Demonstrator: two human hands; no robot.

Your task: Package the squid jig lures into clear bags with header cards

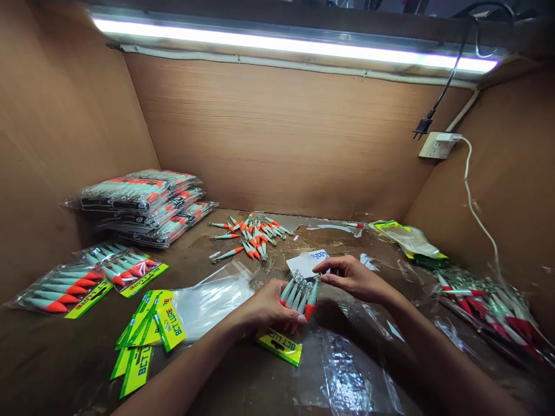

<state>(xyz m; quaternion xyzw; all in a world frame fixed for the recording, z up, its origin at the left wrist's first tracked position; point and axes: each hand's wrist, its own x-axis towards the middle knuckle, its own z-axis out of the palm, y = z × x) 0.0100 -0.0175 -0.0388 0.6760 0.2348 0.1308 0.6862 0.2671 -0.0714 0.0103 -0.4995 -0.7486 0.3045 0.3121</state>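
Several pale squid jigs (pixel 296 297) with orange tips are bunched in my left hand (pixel 274 306), their hook crowns pointing away from me. My right hand (pixel 347 277) pinches the hook end of one jig (pixel 313 300) at the right side of the bunch. Below my left hand lies a green-yellow BCT LURE header card (pixel 281 345), partly covered. Behind the hooks a white card (pixel 307 264) with blue lettering lies on the table. Loose jigs (pixel 255 234) form a pile farther back.
Clear bags (pixel 208 300) and yellow header cards (pixel 139 341) lie left, near filled lure packs (pixel 69 286). Stacked packs (pixel 139 202) stand at back left. More bags (pixel 410 240) and red-and-white lures (pixel 489 312) lie right. A black plug (pixel 422 127) hangs above an outlet (pixel 437 145).
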